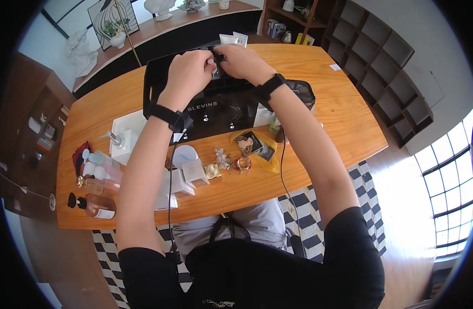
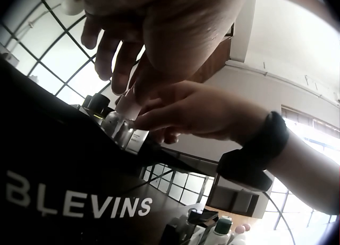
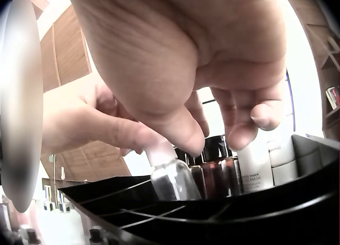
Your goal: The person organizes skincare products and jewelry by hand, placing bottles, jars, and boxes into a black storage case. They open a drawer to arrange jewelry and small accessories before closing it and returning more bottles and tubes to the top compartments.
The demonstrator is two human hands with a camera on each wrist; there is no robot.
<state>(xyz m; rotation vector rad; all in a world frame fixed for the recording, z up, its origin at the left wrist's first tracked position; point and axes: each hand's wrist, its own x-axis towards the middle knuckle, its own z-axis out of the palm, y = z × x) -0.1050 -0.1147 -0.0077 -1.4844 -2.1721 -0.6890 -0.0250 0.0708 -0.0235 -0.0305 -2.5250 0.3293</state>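
Note:
My left hand [image 1: 189,73] pinches the pale cap of a small clear bottle [image 3: 172,180] between thumb and fingers. The bottle leans inside a glossy black organizer box [image 1: 164,105] lettered BLEVINS. Close beside it, my right hand [image 1: 245,63] reaches over the box, its thumb near the bottle and its fingers loosely bent with a gap to the thumb. Below those fingers stand a dark amber bottle [image 3: 219,176] with a black cap and a white tube [image 3: 256,168] in the box. The box wall hides the lower parts of these containers.
Pump bottles [image 1: 100,206] and other bottles stand at the table's left, near a white box [image 1: 120,152]. White cartons [image 1: 195,172], a gold-capped jar [image 1: 212,171] and a yellow pouch [image 1: 270,164] lie before the organizer. A black mesh bag [image 1: 304,95] sits right. Cables hang from both wrists.

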